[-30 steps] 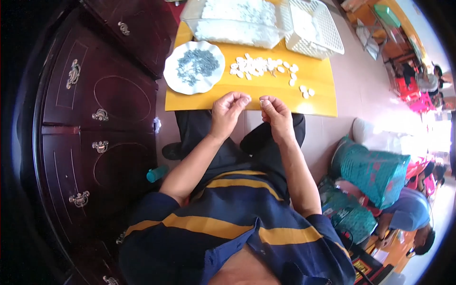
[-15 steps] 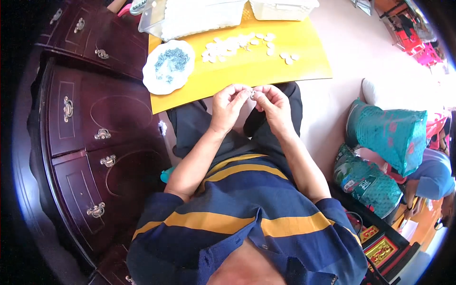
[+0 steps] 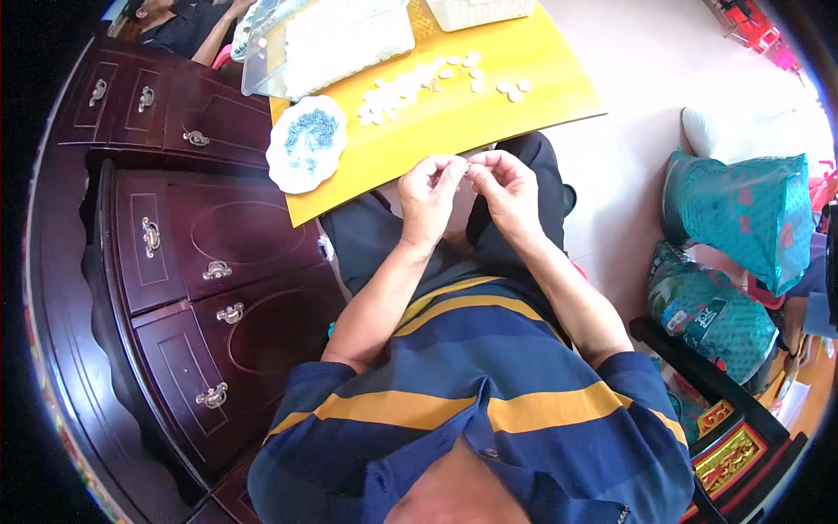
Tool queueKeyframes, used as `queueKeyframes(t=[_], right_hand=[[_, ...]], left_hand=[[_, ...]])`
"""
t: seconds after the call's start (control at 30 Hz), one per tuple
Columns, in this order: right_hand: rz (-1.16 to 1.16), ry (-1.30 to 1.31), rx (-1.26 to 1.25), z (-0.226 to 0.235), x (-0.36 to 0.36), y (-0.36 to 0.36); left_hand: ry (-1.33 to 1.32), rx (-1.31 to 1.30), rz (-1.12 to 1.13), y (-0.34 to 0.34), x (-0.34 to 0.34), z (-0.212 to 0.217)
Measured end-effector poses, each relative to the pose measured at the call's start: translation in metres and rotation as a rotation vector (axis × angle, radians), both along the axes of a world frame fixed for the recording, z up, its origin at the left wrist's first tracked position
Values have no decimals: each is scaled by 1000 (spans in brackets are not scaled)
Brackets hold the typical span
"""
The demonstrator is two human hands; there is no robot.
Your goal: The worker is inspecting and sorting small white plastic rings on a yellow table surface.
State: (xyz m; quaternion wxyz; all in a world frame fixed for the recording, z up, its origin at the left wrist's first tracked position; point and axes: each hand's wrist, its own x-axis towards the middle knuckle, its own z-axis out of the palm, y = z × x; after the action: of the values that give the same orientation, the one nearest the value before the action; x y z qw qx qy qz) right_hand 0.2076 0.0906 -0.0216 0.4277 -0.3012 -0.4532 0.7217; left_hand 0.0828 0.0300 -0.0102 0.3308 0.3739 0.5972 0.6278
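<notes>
Above my lap, by the near edge of a yellow tabletop (image 3: pixel 497 109), my left hand (image 3: pixel 428 199) and my right hand (image 3: pixel 509 196) meet fingertip to fingertip. Both are closed in a pinch on one small pale piece (image 3: pixel 469 167), mostly hidden by the fingers and too small to name. Beyond them, several small whitish oval pieces (image 3: pixel 403 86) lie scattered on the table, with a trio (image 3: pixel 514 91) apart on the right. At the table's left stands a white scalloped plate (image 3: pixel 279 166) heaped with small dark bluish-grey parts (image 3: pixel 312 140).
A clear plastic bin (image 3: pixel 262 74) of white pieces and a smaller white container (image 3: pixel 480 12) stand at the far edge. Dark wooden drawers (image 3: pixel 236 223) line my left. Teal bags (image 3: pixel 738 210) sit on the right. Other people show at far left (image 3: pixel 188 31) and right.
The view has turned slightly, shifting the table leftward and showing more of a person at far left. Both hands stay pinched together; the small piece between them is now more covered.
</notes>
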Motion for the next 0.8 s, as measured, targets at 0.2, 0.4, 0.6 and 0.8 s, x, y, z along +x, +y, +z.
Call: queueKeyframes(t=[0.2,0.4,0.6,0.8], right_hand=[[-45,39,-28,-5,1,-2],[-105,-47,-5,-13,2,-2],[-95,-17,-37,-8,1,-2],[-31,55,-54,-12,3,6]], left_hand=[[95,-4,12,5,6,-1],[80,-24,31,8,14,-6],[7,-37,64,6,17,-4],[-100,-25,66,4,4,12]])
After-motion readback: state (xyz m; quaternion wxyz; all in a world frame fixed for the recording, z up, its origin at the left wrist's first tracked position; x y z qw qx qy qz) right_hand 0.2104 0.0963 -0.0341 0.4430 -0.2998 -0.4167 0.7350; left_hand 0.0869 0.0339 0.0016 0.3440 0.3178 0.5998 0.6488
